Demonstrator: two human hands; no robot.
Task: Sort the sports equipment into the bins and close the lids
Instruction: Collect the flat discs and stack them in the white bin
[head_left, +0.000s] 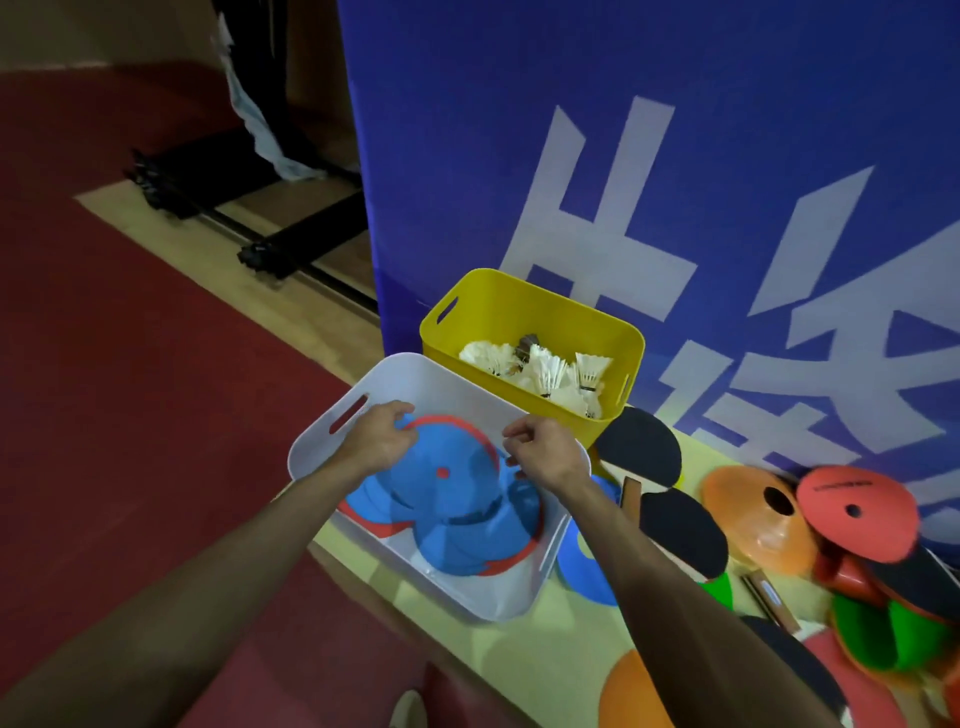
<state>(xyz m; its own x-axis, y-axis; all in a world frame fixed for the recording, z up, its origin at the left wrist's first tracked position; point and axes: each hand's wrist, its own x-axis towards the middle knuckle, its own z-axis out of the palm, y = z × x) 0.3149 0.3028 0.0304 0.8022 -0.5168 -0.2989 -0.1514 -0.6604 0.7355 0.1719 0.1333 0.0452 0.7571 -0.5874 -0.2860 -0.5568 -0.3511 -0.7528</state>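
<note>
Both hands sit at frame centre over the white bin (332, 431): the left hand (376, 441) pinches the top blue cone's (452, 467) far-left rim, and the right hand (545, 452) curls loosely, its hold unclear. Unsorted paddles (680, 525) lie lower right, nearer the right hand.

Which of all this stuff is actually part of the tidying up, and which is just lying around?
Part of the job: white bin with blue cones, yellow bin with shuttlecocks, loose paddles, orange cone, red cone, both hands.

Just there: blue banner, black stand.
</note>
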